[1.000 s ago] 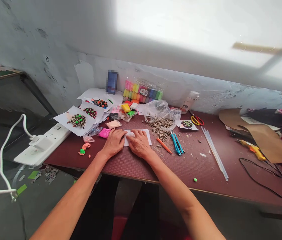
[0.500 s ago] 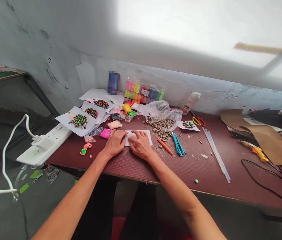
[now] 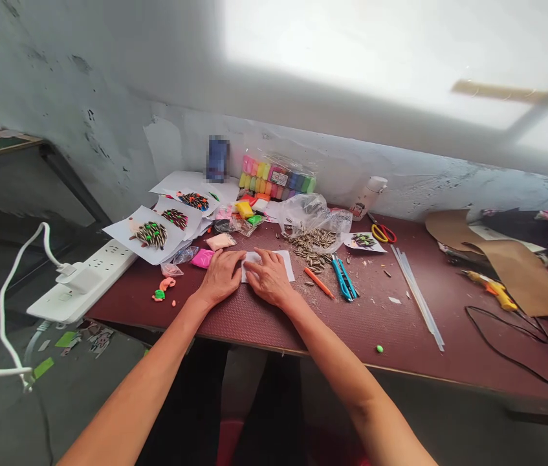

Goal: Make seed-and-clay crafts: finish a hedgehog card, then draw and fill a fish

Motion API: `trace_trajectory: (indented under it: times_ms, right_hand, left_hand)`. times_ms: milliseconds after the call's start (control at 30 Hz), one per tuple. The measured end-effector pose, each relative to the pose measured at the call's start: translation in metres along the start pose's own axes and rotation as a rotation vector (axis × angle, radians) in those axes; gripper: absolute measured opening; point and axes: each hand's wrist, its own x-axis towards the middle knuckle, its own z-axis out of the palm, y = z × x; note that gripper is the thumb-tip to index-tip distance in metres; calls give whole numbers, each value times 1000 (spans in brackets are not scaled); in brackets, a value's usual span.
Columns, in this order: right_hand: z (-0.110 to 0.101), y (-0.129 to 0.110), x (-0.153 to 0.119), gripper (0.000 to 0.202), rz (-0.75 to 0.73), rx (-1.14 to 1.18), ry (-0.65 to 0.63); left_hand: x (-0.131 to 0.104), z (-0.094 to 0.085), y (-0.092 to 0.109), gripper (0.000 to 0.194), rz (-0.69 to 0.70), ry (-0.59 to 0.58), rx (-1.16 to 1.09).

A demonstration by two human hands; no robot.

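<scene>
A small white sheet of paper (image 3: 289,264) lies on the dark red table (image 3: 249,320) in front of me. My right hand (image 3: 270,277) rests on it with fingers spread, covering its middle. At the sheet's left edge lies my left hand (image 3: 221,276), its fingers stretched out and the tips touching the paper. Just beyond the left fingers are a pink packet of clay (image 3: 202,258) and a pale peach packet (image 3: 220,241). Striped sunflower seeds (image 3: 313,243) are heaped beyond my right hand, beside an orange pen-shaped tool (image 3: 319,283) and a teal utility knife (image 3: 344,279).
Seed-covered paper pictures (image 3: 150,234) lie at the left, by a white power strip (image 3: 77,285). Clay packs (image 3: 278,178) and a white bottle (image 3: 369,196) stand along the wall. Scissors (image 3: 383,233), clear sticks (image 3: 418,298) and a yellow glue gun (image 3: 494,290) are at the right.
The fingers of my right hand have shifted slightly on the paper and lie a little flatter. My left hand stays at the sheet's edge. The whole view has moved slightly.
</scene>
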Motion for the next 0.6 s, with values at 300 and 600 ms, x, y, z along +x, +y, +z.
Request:
trace_trajectory:
  times_ms: [300, 600]
  right_hand:
    - [-4, 4, -6, 25, -34, -4, 40]
    - [-2, 7, -6, 25, -11, 46, 85]
  left_hand:
    - [0, 1, 1, 43, -21, 12, -33]
    - [0, 1, 0, 41, -21, 16, -24]
